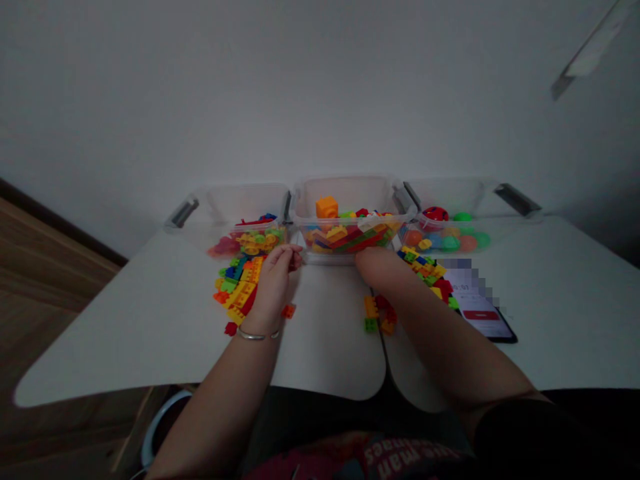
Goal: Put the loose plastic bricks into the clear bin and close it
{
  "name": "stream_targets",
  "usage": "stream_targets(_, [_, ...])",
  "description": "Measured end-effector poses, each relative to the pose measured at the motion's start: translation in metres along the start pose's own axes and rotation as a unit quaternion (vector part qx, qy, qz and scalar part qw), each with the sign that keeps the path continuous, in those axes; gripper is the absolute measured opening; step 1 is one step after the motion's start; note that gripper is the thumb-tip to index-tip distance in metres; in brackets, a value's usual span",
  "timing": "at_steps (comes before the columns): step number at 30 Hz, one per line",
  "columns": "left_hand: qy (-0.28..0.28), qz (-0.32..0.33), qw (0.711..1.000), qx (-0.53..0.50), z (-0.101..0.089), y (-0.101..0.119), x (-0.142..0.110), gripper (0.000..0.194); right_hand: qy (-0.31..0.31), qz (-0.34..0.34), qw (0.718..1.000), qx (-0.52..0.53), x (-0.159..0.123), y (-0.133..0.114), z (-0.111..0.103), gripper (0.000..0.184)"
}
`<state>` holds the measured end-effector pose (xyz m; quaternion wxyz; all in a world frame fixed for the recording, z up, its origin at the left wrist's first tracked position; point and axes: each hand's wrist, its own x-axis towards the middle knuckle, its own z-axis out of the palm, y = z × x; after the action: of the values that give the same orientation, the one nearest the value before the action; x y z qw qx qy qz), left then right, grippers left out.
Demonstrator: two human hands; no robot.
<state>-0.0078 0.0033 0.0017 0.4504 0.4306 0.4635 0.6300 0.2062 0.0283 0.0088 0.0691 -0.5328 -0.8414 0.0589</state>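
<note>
Hands between two brick piles

A lit tablet lies on the white table, wooden furniture to the left, a grey wall behind.

- Left brick heap: yellow, orange, red, green, blue.
- Right brick heap: yellow, blue, orange, red, lime green.
- Small loose brick: orange-red.
- Large block: plain orange.
- Middle bin: colourless, see-through; its bricks mix red, yellow, green.
- Domed toy: red with dark spots.
- Plastic balls: green, orange, blue.
- Worktop: white.
- Phone: pale screen, red button, black rim.
- Bracelet: silver.
- Shirt: dark, with pinkish print and lettering.
- Wooden furniture: brown, grained.
- Wall: plain grey.
</note>
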Motion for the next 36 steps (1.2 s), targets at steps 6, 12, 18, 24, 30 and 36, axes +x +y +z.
stream_targets(6, [0.008,-0.003,1.000,0.000,0.000,0.000,0.000,0.012,-0.002,0.015,0.999,-0.041,-0.007,-0.017,-0.024,0.037])
stream_targets(12, [0.003,0.000,1.000,0.004,0.000,-0.002,0.000,0.013,-0.060,-0.015,0.996,-0.062,-0.015,-0.030,-0.059,0.027])
stream_targets(18, [0.005,-0.002,1.000,0.004,0.001,0.000,0.000,0.013,0.126,-0.148,0.976,0.097,-0.027,-0.021,-0.095,0.022])
stream_targets(24, [0.006,-0.005,1.000,0.001,0.001,0.001,-0.001,0.012,0.388,-0.020,0.907,0.161,-0.021,0.006,-0.092,0.022])
stream_targets(30, [-0.004,0.001,1.000,0.011,-0.002,-0.002,0.002,0.012,0.421,0.023,0.890,0.171,0.002,0.016,-0.065,0.022])
stream_targets(36, [0.002,-0.002,1.000,0.004,-0.001,0.000,0.000,0.011,0.375,0.027,0.920,0.112,0.007,-0.001,-0.057,0.014])
